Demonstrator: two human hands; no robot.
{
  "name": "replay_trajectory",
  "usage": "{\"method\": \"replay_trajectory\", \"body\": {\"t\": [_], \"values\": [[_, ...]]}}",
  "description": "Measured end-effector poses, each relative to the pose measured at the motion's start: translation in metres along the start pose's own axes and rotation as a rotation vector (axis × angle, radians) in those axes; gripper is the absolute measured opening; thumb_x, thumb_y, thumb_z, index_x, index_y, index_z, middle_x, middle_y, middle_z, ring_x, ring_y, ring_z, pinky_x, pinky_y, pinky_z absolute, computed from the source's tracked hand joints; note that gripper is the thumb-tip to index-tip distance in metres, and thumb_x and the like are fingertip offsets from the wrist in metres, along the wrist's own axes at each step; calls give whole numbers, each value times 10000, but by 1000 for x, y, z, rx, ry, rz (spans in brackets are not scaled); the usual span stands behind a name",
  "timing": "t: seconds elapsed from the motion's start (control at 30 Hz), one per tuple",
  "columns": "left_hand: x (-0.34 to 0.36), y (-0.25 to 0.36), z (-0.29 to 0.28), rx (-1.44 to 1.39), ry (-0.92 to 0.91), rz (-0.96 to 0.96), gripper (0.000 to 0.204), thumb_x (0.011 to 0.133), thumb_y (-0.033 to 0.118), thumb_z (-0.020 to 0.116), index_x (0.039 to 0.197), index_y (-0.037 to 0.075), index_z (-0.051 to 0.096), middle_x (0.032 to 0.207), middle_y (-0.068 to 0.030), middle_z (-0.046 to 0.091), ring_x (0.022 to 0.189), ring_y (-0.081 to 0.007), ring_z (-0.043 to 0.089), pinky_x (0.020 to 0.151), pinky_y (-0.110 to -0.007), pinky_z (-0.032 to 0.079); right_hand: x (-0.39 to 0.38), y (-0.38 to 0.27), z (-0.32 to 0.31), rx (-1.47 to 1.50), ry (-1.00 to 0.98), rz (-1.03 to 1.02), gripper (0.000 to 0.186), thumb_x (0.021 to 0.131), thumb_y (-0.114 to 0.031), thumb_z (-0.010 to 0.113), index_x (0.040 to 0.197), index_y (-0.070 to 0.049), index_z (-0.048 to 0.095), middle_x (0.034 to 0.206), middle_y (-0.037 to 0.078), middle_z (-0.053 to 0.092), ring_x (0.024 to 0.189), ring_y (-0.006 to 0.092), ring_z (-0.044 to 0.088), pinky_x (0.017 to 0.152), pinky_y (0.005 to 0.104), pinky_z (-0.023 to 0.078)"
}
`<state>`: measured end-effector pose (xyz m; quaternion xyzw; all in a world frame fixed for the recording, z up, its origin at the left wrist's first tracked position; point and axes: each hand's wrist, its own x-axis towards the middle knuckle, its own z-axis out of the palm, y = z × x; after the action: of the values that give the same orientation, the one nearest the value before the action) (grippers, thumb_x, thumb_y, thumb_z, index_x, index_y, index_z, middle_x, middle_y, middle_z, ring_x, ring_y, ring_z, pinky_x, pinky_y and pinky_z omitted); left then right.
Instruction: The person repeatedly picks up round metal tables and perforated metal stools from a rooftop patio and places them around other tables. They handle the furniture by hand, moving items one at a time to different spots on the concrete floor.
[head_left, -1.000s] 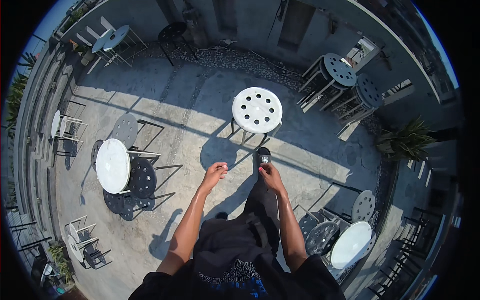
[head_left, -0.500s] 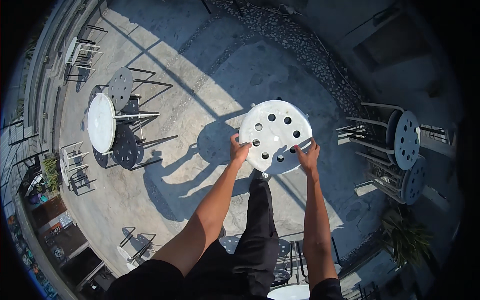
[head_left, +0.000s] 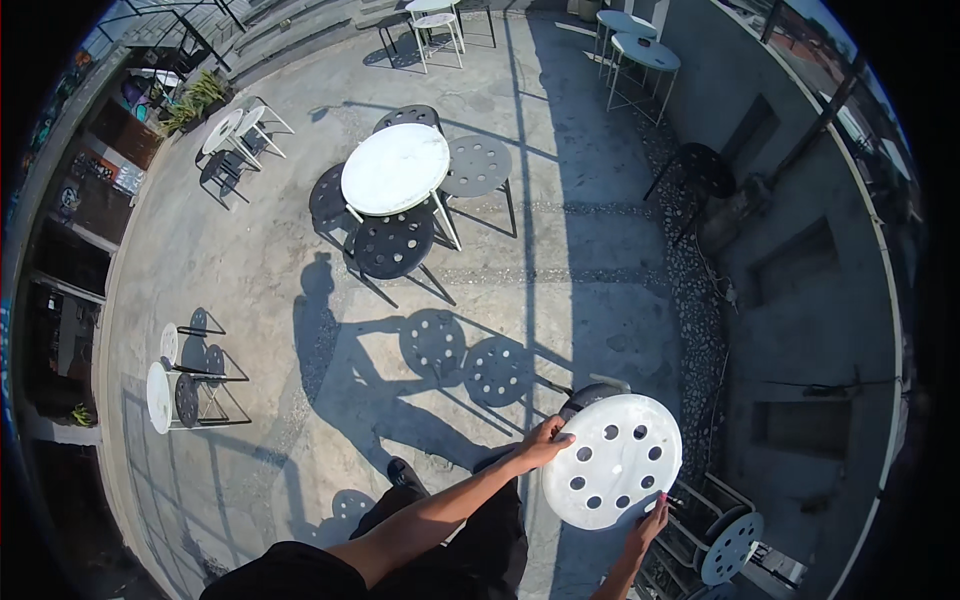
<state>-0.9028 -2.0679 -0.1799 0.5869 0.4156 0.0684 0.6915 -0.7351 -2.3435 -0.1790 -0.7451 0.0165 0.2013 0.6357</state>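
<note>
The perforated white stool seat (head_left: 617,467) looks like painted metal, smooth and fairly matt. The white tabletop (head_left: 396,168) is smooth, glaring in the sun, and the dark stool (head_left: 393,246) has a satin seat on thin legs of apparently painted metal. Rough, stained concrete makes up the floor (head_left: 240,280), bordered by a bumpy pebble strip (head_left: 700,350); the wall (head_left: 850,350) appears dull and plastered. The black sleeve (head_left: 285,575) is soft, matt cloth.
</note>
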Motion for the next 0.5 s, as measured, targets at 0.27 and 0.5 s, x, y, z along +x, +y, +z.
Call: {"method": "replay_trajectory", "body": {"t": [0.27, 0.5], "values": [[-219, 92, -94, -87, 65, 265, 428, 845, 425, 647, 793, 54, 441, 631, -1, 373, 605, -88, 377, 542, -286, 326, -122, -210, 85, -51, -215, -477, 223, 926, -246, 497, 859, -34, 519, 805, 25, 539, 779, 116, 502, 705, 261, 412], [-358, 33, -221, -386, 122, 217, 416, 858, 397, 647, 1047, 32, 585, 867, -32, 602, 813, -98, 541, 719, -253, 429, -249, -236, 215, -214, -716, -621, 199, 893, -219, 556, 860, -27, 521, 791, 30, 550, 749, 111, 509, 684, 256, 419]]}}
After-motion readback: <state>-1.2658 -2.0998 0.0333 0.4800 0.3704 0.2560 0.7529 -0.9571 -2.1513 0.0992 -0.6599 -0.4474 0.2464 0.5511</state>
